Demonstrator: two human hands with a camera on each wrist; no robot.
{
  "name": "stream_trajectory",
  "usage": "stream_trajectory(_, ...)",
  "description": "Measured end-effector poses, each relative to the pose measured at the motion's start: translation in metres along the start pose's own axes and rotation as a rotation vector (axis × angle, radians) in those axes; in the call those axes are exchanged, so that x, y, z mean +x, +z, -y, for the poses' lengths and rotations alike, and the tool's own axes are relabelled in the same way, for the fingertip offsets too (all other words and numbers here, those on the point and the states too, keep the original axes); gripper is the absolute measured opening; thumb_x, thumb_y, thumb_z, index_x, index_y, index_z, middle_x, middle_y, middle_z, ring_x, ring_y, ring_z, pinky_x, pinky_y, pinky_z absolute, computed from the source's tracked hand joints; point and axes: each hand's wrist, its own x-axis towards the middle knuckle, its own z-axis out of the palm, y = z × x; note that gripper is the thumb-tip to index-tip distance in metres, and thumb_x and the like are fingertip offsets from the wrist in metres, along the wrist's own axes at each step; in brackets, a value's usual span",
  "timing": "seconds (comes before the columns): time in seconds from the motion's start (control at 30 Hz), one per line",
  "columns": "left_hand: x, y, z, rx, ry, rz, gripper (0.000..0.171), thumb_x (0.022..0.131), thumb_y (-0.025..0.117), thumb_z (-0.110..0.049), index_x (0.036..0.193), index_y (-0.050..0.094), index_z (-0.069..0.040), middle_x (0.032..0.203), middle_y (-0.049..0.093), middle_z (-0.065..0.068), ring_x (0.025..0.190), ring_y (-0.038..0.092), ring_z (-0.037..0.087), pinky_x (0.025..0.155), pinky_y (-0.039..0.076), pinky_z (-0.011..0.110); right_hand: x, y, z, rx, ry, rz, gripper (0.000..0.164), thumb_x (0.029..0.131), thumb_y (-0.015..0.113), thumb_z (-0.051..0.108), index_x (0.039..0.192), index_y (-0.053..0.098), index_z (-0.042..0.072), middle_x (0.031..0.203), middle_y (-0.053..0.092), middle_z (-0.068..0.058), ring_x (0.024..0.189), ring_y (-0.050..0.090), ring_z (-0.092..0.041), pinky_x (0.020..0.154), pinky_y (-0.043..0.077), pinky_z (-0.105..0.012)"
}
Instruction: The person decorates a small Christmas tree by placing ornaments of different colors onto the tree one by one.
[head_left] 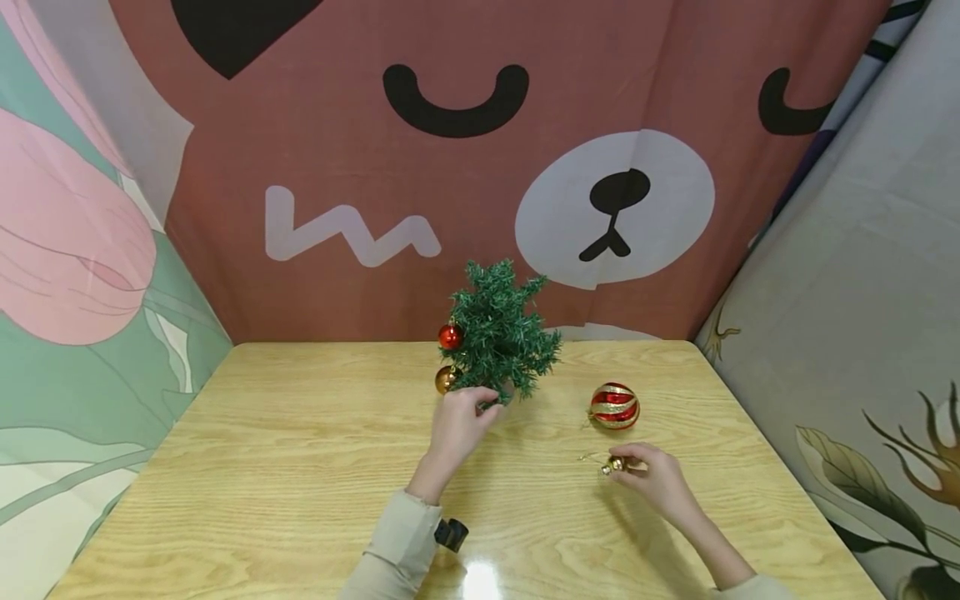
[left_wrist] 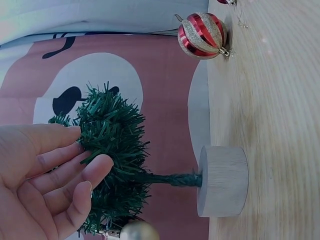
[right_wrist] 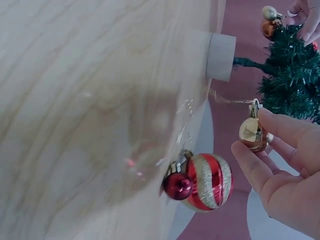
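A small green artificial Christmas tree (head_left: 501, 329) stands at the back of the table on a pale round base (left_wrist: 223, 181). My left hand (head_left: 461, 421) is at its lower front, thumb and forefinger pinching a branch. A red bauble (head_left: 451, 337) and a copper-gold one (head_left: 446, 380) hang on its left side. To the right and nearer, my right hand (head_left: 660, 483) holds a small shiny gold bauble (right_wrist: 251, 132) between thumb and fingers. A thin gold cord (right_wrist: 230, 100) trails from its cap towards the tree.
A large red and gold striped bauble (head_left: 615, 406) lies on the wooden table (head_left: 300, 450) right of the tree. In the right wrist view a small dark red bauble (right_wrist: 178, 186) is beside it. Printed cloth (head_left: 337, 292) hangs behind the table and on both sides.
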Motion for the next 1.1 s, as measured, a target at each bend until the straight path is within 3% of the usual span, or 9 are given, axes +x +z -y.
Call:
stream_trajectory(0.27, 0.001, -0.001, -0.001, -0.001, -0.025, 0.012, 0.014, 0.078, 0.069, -0.013, 0.09, 0.071, -0.006, 0.084, 0.068, 0.005, 0.053, 0.054, 0.007, 0.045, 0.039, 0.016, 0.008, 0.007, 0.015, -0.049, -0.052, -0.065, 0.028, 0.063, 0.076, -0.003, 0.089, 0.066, -0.004, 0.08, 0.062, -0.007, 0.07, 0.059, -0.018, 0.06, 0.051, -0.025)
stream_trajectory(0.47, 0.001, -0.002, -0.002, -0.002, -0.033, 0.016, 0.015, 0.078, 0.069, -0.014, 0.09, 0.071, -0.006, 0.084, 0.068, 0.005, 0.054, 0.055, 0.007, 0.045, 0.04, 0.016, 0.016, 0.014, 0.025, 0.057, -0.063, -0.05, 0.027, 0.065, 0.074, -0.005, 0.091, 0.065, -0.005, 0.088, 0.063, -0.013, 0.077, 0.06, -0.028, 0.062, 0.051, -0.023)
stream_trajectory(0.7, 0.001, -0.002, -0.002, -0.005, -0.03, 0.017, 0.014, 0.079, 0.069, -0.014, 0.09, 0.071, -0.006, 0.084, 0.068, 0.005, 0.054, 0.055, 0.007, 0.045, 0.04, 0.015, 0.022, 0.021, 0.036, 0.143, -0.093, -0.056, 0.029, 0.065, 0.073, -0.007, 0.093, 0.065, -0.005, 0.09, 0.063, -0.015, 0.081, 0.059, -0.03, 0.064, 0.051, -0.025)
stream_trajectory(1.1, 0.002, -0.003, -0.001, -0.01, -0.034, 0.032, 0.014, 0.079, 0.068, -0.014, 0.09, 0.071, -0.006, 0.083, 0.068, 0.005, 0.052, 0.053, 0.005, 0.046, 0.04, 0.016, 0.038, 0.029, 0.054, 0.189, -0.128, -0.05, 0.027, 0.068, 0.072, -0.005, 0.095, 0.065, -0.004, 0.09, 0.062, -0.015, 0.082, 0.059, -0.029, 0.064, 0.051, -0.024)
